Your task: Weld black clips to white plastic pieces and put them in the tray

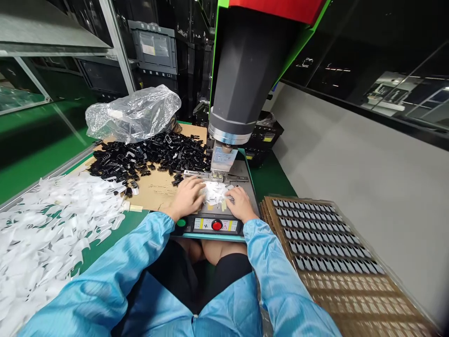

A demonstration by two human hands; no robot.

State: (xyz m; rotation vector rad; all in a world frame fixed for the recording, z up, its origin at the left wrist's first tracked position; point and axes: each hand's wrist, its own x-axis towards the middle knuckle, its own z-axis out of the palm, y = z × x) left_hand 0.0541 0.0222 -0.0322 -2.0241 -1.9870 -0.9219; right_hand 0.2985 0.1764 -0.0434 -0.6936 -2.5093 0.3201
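A small heap of white plastic pieces [215, 193] lies on the metal plate of a machine, under its press head [219, 161]. My left hand [188, 196] is at the heap's left side, fingers stretched out and slightly curved, with the tips against the white pieces. On the other side my right hand [241, 204] touches the heap's edge, its fingers apart and bent a little. Neither hand visibly grips a piece; the undersides of the fingers are hidden. Just below the hands is the control panel with a red button [217, 225] and a green button [181, 223].
Many white pieces [52, 238] cover the table at left. Small black parts [154, 154] are heaped on cardboard [149, 194], behind which lies a clear plastic bag [135, 114]. Stacked trays [347, 276] with rows of grey-white parts stand at right. The machine column [238, 70] rises ahead.
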